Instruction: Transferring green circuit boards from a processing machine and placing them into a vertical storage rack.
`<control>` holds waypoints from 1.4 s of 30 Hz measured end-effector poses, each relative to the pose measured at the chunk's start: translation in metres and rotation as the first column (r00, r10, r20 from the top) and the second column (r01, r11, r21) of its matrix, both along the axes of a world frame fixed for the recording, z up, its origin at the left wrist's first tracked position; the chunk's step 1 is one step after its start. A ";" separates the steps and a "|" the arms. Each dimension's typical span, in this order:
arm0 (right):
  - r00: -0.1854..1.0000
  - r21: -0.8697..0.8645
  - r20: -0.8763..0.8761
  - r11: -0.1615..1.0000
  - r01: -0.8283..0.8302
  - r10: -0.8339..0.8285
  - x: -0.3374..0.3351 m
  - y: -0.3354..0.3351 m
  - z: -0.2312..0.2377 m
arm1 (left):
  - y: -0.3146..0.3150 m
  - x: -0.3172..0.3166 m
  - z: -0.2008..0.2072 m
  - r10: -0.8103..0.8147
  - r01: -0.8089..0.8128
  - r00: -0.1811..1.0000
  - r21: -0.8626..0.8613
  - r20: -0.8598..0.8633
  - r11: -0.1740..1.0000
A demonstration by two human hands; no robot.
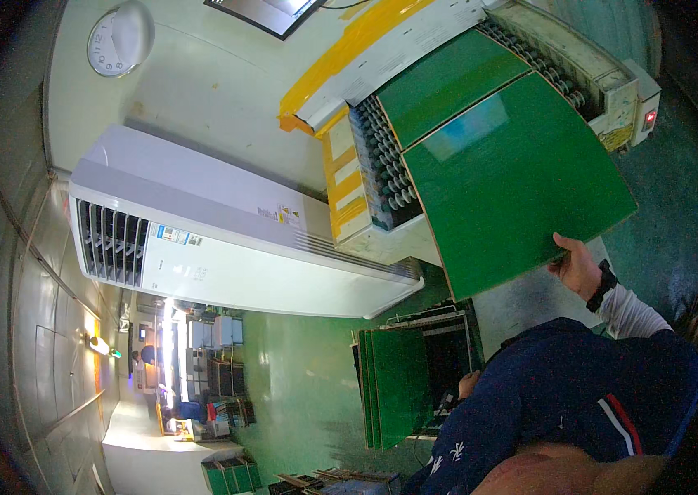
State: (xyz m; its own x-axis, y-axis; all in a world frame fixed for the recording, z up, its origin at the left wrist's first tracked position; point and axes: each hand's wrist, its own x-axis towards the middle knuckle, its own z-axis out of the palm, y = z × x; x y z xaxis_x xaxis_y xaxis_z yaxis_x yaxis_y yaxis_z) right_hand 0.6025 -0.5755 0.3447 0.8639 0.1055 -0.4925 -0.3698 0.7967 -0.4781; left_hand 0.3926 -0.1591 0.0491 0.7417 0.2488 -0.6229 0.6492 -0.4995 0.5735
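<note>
The whole view is tipped sideways. My right hand (576, 268), with a black wristband and a white sleeve, grips the lower edge of a large green panel (514, 173), thumb on its face. The panel lies partly over the rollers of a conveyor machine (382, 165), beside a second green panel (448, 78). My left hand (468, 384) is small in view beside a dark rack (448, 346) holding several upright green panels (394, 384). Whether it holds anything is hidden. My dark blue top fills the lower right.
A white floor-standing air conditioner (225, 239) stands against the pale wall, with a round clock (118, 37) on the wall beyond it. The floor is green. Shelves, crates and more green panels (229, 474) line a lit aisle, where a distant person (146, 355) is visible.
</note>
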 end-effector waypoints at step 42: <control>0.999 -0.032 -0.018 0.999 0.032 -0.033 0.006 -0.001 -0.003 | -0.023 0.011 0.044 0.330 -0.362 0.928 -0.205 -0.175 0.909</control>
State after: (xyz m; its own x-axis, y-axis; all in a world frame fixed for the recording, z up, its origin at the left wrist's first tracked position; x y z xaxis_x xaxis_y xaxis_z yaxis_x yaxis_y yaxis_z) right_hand 0.6089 -0.5768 0.3418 0.8572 0.0616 -0.5112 -0.3532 0.7928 -0.4967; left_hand 0.4034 -0.1825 0.0930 0.5412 0.3128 -0.7805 0.8355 -0.0948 0.5413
